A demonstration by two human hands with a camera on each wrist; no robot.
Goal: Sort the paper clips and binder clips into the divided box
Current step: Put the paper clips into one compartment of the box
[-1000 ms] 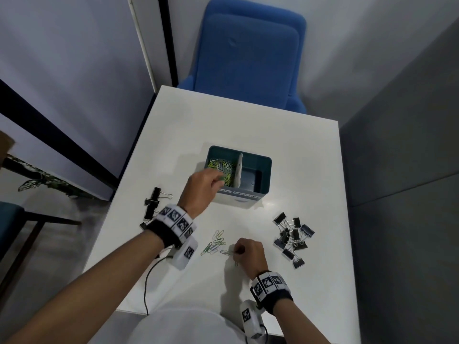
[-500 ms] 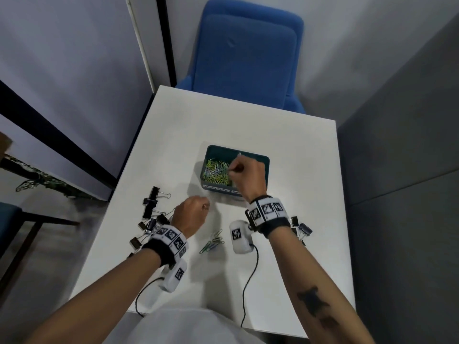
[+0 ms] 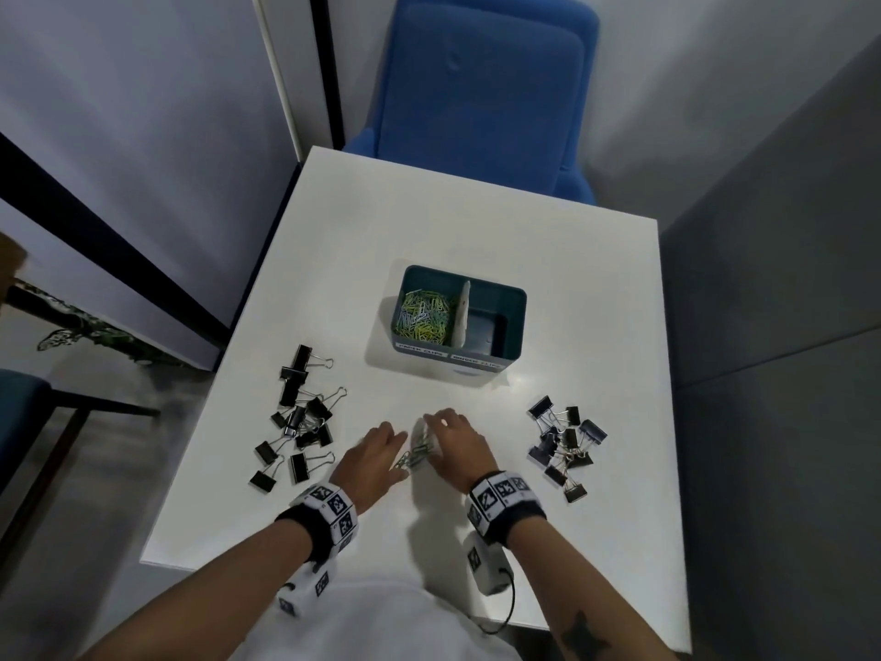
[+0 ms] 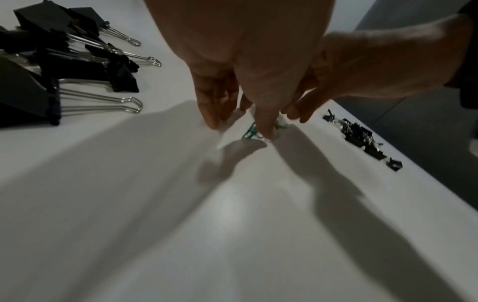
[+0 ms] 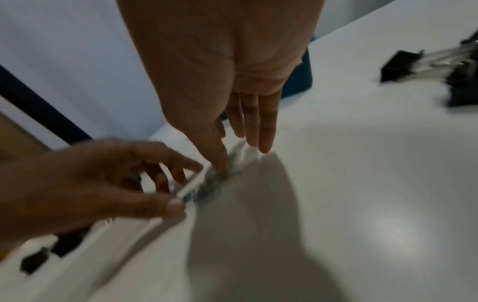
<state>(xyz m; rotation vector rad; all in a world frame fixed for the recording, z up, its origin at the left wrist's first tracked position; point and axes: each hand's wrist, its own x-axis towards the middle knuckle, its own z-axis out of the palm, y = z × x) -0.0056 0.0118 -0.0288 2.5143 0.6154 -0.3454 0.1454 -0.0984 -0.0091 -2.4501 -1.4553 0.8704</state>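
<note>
At nine o'clock on the white table (image 3: 476, 231) lies a heap of black binder clips (image 3: 300, 422). The left hand (image 3: 374, 458), fingers (image 4: 214, 106) straight and narrowly spread, touches the loose paper clips (image 3: 417, 453) at six o'clock. The right hand (image 3: 453, 446) presses them with straight fingers (image 5: 266, 130). At twelve stands the divided box (image 3: 517, 326), paper clips in its left compartment. At three, more binder clips (image 3: 562, 443).

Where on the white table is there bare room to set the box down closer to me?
Bare: the white table beyond the teal divided box, and the strip between the box and both hands. Crowded: black binder clips on the left and right; loose paper clips between left hand and right hand.
</note>
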